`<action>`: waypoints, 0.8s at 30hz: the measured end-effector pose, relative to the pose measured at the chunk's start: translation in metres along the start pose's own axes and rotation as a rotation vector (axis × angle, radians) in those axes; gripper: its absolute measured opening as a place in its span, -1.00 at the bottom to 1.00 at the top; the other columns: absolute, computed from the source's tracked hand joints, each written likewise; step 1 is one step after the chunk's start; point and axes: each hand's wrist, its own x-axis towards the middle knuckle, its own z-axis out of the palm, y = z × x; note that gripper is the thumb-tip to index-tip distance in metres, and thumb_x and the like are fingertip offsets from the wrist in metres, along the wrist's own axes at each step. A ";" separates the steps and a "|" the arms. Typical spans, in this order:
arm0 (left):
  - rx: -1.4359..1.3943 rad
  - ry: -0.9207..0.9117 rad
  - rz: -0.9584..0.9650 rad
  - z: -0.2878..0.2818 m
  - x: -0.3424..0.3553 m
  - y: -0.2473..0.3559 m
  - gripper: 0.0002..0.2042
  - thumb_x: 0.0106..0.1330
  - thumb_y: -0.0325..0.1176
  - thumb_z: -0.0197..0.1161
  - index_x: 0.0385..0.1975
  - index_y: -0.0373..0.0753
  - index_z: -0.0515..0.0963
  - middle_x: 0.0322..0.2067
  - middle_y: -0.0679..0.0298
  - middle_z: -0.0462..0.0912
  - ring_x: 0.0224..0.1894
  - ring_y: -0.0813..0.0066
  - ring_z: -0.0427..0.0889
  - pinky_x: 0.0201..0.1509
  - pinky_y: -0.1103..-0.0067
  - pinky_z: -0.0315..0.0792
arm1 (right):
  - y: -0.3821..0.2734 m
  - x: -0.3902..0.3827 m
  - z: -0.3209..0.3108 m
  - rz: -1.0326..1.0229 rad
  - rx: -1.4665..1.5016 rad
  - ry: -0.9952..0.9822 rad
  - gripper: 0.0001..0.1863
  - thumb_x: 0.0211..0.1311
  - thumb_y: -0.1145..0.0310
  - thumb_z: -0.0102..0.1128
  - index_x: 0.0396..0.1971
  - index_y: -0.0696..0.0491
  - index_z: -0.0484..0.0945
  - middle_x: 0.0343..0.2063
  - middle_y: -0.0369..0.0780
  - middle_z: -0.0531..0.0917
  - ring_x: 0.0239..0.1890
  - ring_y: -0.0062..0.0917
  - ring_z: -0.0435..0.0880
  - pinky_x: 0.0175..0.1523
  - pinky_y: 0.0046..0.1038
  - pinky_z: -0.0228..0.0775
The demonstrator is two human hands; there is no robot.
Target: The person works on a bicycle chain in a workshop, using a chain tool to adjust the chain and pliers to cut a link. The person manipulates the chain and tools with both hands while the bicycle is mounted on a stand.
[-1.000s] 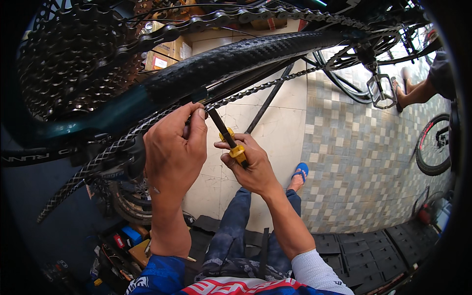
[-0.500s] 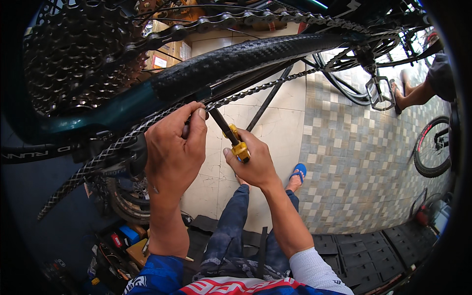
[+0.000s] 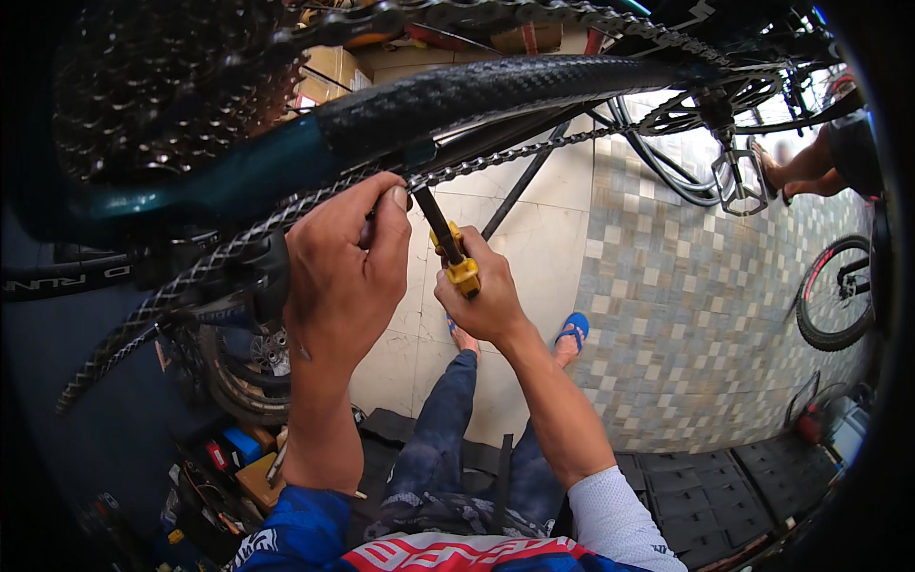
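My left hand (image 3: 345,253) is closed, with thumb and forefinger pinching the lower run of a bicycle chain (image 3: 496,157) just below the frame's chainstay (image 3: 477,93). From behind that hand a dark strip with a silver criss-cross pattern (image 3: 205,267) hangs down to the left; how it joins the chain is hidden. Wrapped around a yellow and black hand tool (image 3: 463,275), my right hand (image 3: 491,296) keeps its dark shaft pointing up. The shaft's tip is at the chain, beside my left fingertips. The tool's exact kind is unclear.
A large cassette (image 3: 172,95) fills the upper left, and a pedal (image 3: 739,186) hangs at the right near the chainring. Another person's leg (image 3: 810,172) and a bicycle wheel (image 3: 837,294) are at far right. Black cases (image 3: 715,491) and a cluttered tool box (image 3: 224,477) lie below.
The view has shifted slightly, and the bike frame and both hands appear a little displaced. My grip on the chain and on the yellow tool looks the same.
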 end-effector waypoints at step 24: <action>-0.048 -0.014 0.122 0.004 -0.003 -0.018 -0.83 0.50 -0.32 0.18 -0.19 -0.27 0.65 -0.44 0.16 0.68 -0.46 0.29 0.66 -0.30 0.45 0.49 | 0.003 -0.031 0.020 0.181 0.169 -0.176 -0.19 0.23 0.46 0.29 0.43 0.11 0.08 0.12 -0.03 0.50 0.17 -0.26 0.54 0.26 -0.30 0.40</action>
